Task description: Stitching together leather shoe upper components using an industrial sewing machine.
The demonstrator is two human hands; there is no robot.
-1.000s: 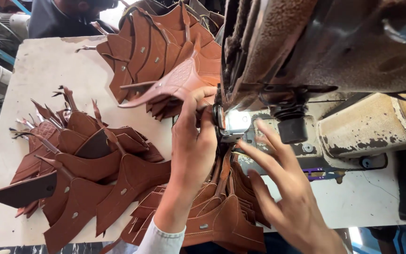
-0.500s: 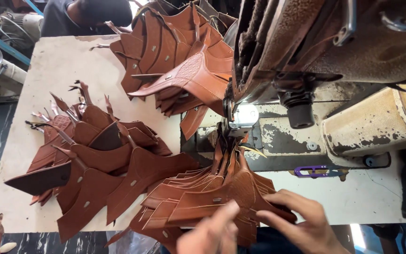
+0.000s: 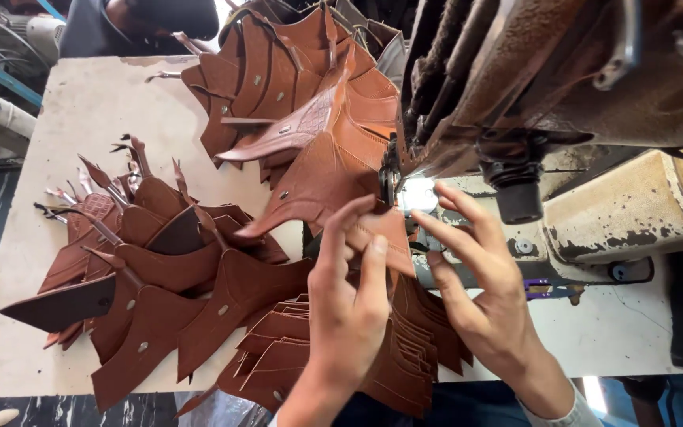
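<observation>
Guiding a brown, pointed leather piece [image 3: 373, 237] toward the needle area of a worn, rust-stained industrial sewing machine [image 3: 594, 103], a person works at a pale, scuffed worktable [image 3: 81, 119] seen from above. The left hand [image 3: 349, 300] rises from the lower edge of the view with its fingers [image 3: 373, 265] partly curled, the fingertips pressing on the leather piece and pinching its edge. The right hand [image 3: 484, 292] sits just beside it, fingers spread and mostly extended, the tips touching the same piece where it meets the machine's brightly lit work area [image 3: 416, 194]; whether this hand truly grips the leather or only steadies it cannot be told. The piece lies tilted, its narrow end under the machine head and its wider end between the two hands. Below the hands a layered stack of flat brown leather panels [image 3: 294, 348] fans out over the table's near edge. To the left, a loose heap of dark brown curved leather cut-outs with small metal rivets [image 3: 152, 285] covers the table. A further pile of tan leather pieces [image 3: 286, 79] rises behind the needle. At the far edge, another person in a dark top [image 3: 96, 24] is partly in view
</observation>
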